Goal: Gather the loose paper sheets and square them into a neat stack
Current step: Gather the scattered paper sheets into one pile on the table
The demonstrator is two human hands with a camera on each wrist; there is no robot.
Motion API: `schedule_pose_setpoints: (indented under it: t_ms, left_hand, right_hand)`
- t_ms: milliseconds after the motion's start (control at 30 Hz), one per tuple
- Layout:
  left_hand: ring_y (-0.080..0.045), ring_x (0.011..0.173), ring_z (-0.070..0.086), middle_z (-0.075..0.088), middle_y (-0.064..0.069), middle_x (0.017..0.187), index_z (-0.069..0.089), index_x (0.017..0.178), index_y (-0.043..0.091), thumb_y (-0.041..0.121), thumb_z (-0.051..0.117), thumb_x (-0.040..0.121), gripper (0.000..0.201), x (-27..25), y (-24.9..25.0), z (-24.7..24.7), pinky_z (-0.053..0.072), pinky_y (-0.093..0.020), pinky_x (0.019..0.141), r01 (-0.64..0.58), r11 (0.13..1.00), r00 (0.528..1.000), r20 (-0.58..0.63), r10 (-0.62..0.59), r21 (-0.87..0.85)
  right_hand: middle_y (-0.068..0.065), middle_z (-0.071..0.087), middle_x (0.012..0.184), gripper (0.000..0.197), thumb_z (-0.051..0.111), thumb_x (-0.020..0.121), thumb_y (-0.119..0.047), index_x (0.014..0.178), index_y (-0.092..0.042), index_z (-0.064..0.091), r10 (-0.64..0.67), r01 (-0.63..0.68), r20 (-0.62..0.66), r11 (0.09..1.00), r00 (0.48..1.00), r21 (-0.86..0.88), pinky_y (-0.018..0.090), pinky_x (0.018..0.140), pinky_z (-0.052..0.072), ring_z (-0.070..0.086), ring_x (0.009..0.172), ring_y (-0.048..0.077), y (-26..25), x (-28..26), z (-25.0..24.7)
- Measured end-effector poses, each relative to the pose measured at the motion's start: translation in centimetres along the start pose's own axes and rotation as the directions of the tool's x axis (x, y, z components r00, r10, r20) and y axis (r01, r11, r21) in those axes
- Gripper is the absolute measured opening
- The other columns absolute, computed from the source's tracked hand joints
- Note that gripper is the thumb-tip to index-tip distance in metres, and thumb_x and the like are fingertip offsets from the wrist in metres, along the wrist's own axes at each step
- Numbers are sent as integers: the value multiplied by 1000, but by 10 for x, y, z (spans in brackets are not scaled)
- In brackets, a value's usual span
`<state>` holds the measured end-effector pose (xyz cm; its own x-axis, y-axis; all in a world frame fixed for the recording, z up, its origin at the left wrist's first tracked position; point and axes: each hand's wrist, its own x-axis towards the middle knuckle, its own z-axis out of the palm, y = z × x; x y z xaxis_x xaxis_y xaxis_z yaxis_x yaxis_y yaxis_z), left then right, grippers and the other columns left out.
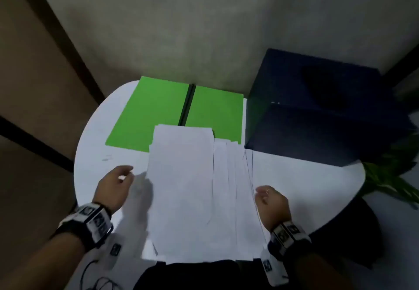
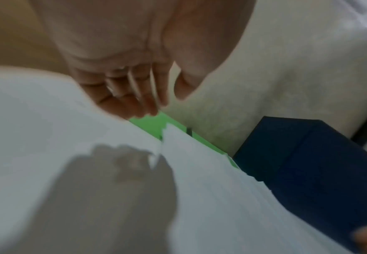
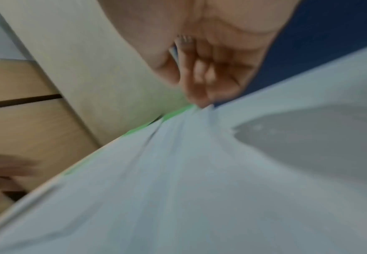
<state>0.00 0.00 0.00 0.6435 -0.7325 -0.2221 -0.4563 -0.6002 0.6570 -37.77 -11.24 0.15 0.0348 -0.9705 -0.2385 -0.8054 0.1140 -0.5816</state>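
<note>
Motion blur is smearing both wrist views; the paper sheets (image 1: 199,190) are hiding the green folder's (image 1: 145,117) near edge

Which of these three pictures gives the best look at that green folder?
The head view: the green folder lies open and flat on the white table, its near edge covered by the paper sheets. The left wrist view catches a small green patch past the fingers; the right wrist view, only blurred green slivers.

Left hand (image 1: 115,185) and right hand (image 1: 271,201) hover apart, fingers relaxed.
</note>
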Motion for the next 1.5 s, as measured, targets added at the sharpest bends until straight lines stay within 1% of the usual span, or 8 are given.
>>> schedule_pose_setpoints:
  t_ms: [100,300,433,633,867,967,1267,1500]
  left_hand:
    - [-35,105,63,65,-17,117,61,118,6,26,56,89,36,16,6,37,46,-38,89,44,997,971,232,-59,68]
    - [-33,98,62,64,-13,97,58,99,8,34,36,74,43,-2,27,78,42,-34,75,-94,992,931,361,56,89]
    - [-39,122,48,58,-9,133,38,140,33,39,40,75,65,-11,26,90,41,-49,101,-17,989,907,418,-45,144]
    - [-27,138,36,40,-1,149,19,152,17,56,59,75,95,4,24,60,31,-44,113,50,981,978,206,-10,-188]
    - [-26,79,70,74,-6,81,71,92,9,35,74,81,28,8,56,65,56,-40,76,134,926,942,335,-8,-354]
    - [-27,79,69,72,-13,85,70,93,8,26,76,80,23,19,37,59,55,-38,72,135,961,972,223,-80,-241]
    - [-29,95,66,70,-14,104,66,106,11,9,82,72,38,29,-21,6,52,-43,88,234,900,969,160,-187,-367]
    - [-31,95,64,68,-16,105,62,112,3,1,75,77,37,24,-18,-5,49,-38,86,262,812,962,204,-180,-521]
  right_hand:
    - [5,63,126,50,61,90,-35,132,-9,53,144,-152,266,988,953,10,24,100,43,60,116,22,-24,15,39]
    - [13,41,150,86,72,83,-38,148,-3,28,286,-309,248,949,925,56,30,108,36,42,137,27,-53,22,74]
    - [12,41,150,79,72,86,-24,148,-4,28,338,-387,277,911,899,143,29,107,36,43,136,28,-56,23,75]
    - [-4,71,113,38,72,85,-13,121,-16,61,41,-132,194,864,980,486,29,94,51,67,104,15,-59,17,30]
    - [2,66,110,47,63,81,10,114,-21,53,27,-190,320,851,947,490,32,90,51,64,106,24,-72,24,50]
    - [3,66,116,48,61,83,5,123,-18,50,37,-194,316,855,948,482,29,89,51,64,105,21,-75,24,65]
    - [3,-5,162,119,63,67,-75,154,-21,2,165,-25,297,906,941,-424,52,116,18,2,148,31,-29,3,98]
    - [5,12,159,124,71,59,-74,153,-24,6,229,-125,172,875,958,-468,56,108,31,20,142,33,-33,34,94]
